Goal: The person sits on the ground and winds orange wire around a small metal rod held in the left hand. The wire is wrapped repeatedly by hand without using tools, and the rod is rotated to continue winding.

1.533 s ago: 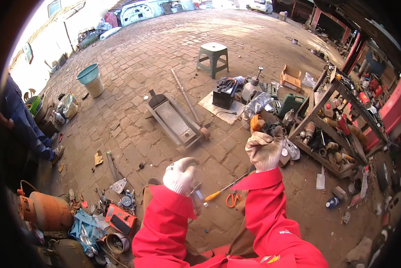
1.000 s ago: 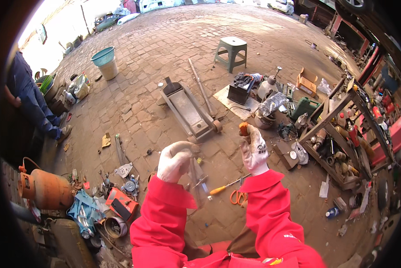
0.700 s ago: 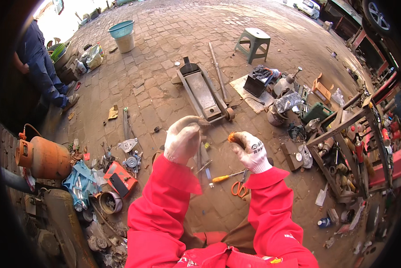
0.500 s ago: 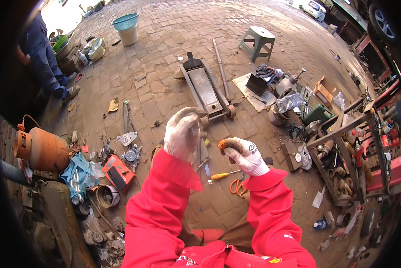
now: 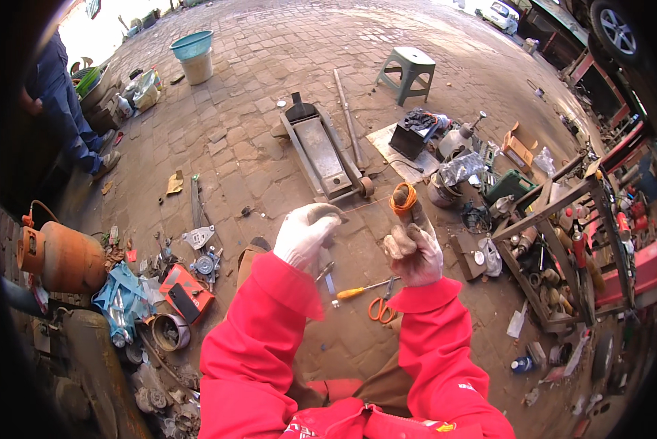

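While the left hand [image 5: 308, 234] pinches orange cord [image 5: 403, 208], the right hand [image 5: 417, 252], otherwise curled, wears it round one finger

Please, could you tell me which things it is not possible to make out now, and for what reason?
All in the head view:
- Whether the left hand holds anything: its own curled fingers hide it.
- How many fingers of the right hand the orange coil encircles: the coil covers them.
- The head of the other person: cut off at the upper left.
- Inside the white vehicle: too small.
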